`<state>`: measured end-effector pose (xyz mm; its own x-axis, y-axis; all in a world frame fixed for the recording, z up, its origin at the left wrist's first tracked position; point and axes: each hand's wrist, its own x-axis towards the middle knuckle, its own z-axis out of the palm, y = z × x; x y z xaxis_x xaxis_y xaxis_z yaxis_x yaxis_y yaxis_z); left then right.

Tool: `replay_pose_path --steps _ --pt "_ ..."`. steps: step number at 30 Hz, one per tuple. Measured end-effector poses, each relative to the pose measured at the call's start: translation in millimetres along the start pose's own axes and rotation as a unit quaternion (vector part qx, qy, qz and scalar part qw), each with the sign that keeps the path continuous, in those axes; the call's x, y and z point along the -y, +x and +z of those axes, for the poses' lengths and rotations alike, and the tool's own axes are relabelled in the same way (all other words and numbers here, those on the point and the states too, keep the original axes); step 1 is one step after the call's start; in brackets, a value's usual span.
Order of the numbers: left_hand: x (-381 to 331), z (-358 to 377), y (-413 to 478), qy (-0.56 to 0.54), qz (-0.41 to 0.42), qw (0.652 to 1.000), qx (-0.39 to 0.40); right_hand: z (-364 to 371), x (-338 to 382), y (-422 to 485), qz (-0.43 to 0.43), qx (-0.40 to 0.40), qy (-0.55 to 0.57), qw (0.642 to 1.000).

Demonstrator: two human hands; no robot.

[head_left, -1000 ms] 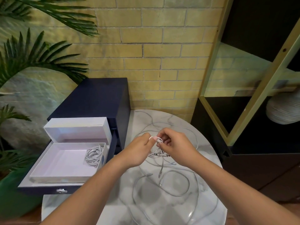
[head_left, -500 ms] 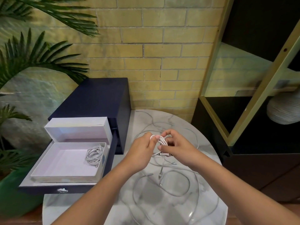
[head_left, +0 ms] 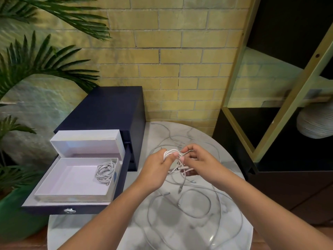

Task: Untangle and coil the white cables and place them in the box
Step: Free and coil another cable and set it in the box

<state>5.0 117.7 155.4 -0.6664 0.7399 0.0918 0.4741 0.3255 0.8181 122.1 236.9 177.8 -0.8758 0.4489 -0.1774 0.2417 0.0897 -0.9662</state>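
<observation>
Over the round marble table (head_left: 232,237) my left hand (head_left: 156,168) grips a small bundle of white cable loops (head_left: 170,152). My right hand (head_left: 197,162) pinches the same cable beside it, thumb against fingers. Below both hands, loose ends with plugs hang down to a tangle of white cables (head_left: 194,204) spread across the tabletop. To the left, an open white box (head_left: 72,179) sits in a pulled-out drawer, with one coiled white cable (head_left: 105,171) in its right corner.
The box lid (head_left: 86,141) stands upright behind the box. A dark blue cabinet (head_left: 108,109) holds the drawer (head_left: 68,208). Palm fronds (head_left: 36,65) and a green pot (head_left: 16,213) sit left. A black and gold shelf (head_left: 281,123) with a white vase (head_left: 315,123) stands right.
The bundle of loops in my left hand has grown and shows more clearly. My right hand has shifted slightly around it while winding. The box and table cables stayed where they were.
</observation>
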Motion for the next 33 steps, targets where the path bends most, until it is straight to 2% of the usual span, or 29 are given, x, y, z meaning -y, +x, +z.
replay_pose_path --steps 2,5,9,11,14,17,19,20,22,24,26,29,33 --pt "3.7 -0.4 0.6 -0.021 -0.01 0.999 -0.031 -2.2 -0.4 -4.4 0.031 0.028 0.049 0.998" --pt "6.8 2.2 0.4 -0.038 -0.024 0.998 -0.046 -4.8 -3.9 -8.5 0.029 0.052 0.041 0.997" --pt "7.0 4.7 1.5 -0.019 -0.021 0.998 -0.053 -7.0 -8.1 -4.1 0.012 0.019 -0.048 0.999" --pt "9.4 3.0 1.0 0.016 -0.016 0.999 -0.043 -13.4 -2.6 -1.6 -0.007 -0.001 -0.14 0.99" --pt "14.8 1.1 -2.0 0.075 0.002 0.997 -0.008 -23.3 10.8 -0.5 -0.041 -0.004 -0.311 0.949" --pt "12.1 -0.9 -1.8 0.077 0.011 0.997 -0.001 -24.8 19.6 -2.1 -0.126 -0.027 -0.484 0.866" --pt "9.6 -2.4 -0.7 0.047 0.003 0.999 -0.001 -24.1 19.4 -2.0 -0.161 -0.055 -0.509 0.844" --pt "8.3 -3.2 -0.6 0.02 -0.007 1.0 -0.002 -22.8 16.0 -1.2 -0.166 -0.071 -0.495 0.85" --pt "5.3 -3.8 -1.2 -0.048 -0.022 0.999 -0.007 -17.2 5.2 1.7 -0.153 -0.108 -0.426 0.885" --pt "-0.4 -1.6 -3.3 -0.123 -0.036 0.991 -0.026 -7.1 -5.6 3.5 -0.13 -0.14 -0.313 0.93" --pt "-4.5 4.9 -4.6 -0.197 -0.057 0.978 -0.045 4.0 -12.5 3.8 -0.114 -0.163 -0.192 0.961" --pt "-3.9 13.5 -2.7 -0.28 -0.092 0.954 -0.058 20.1 -14.8 4.1 -0.091 -0.184 -0.046 0.978" --pt "-0.4 18.3 4.1 -0.311 -0.111 0.939 -0.091 34.7 -22.3 2.8 -0.078 -0.174 0.033 0.981"
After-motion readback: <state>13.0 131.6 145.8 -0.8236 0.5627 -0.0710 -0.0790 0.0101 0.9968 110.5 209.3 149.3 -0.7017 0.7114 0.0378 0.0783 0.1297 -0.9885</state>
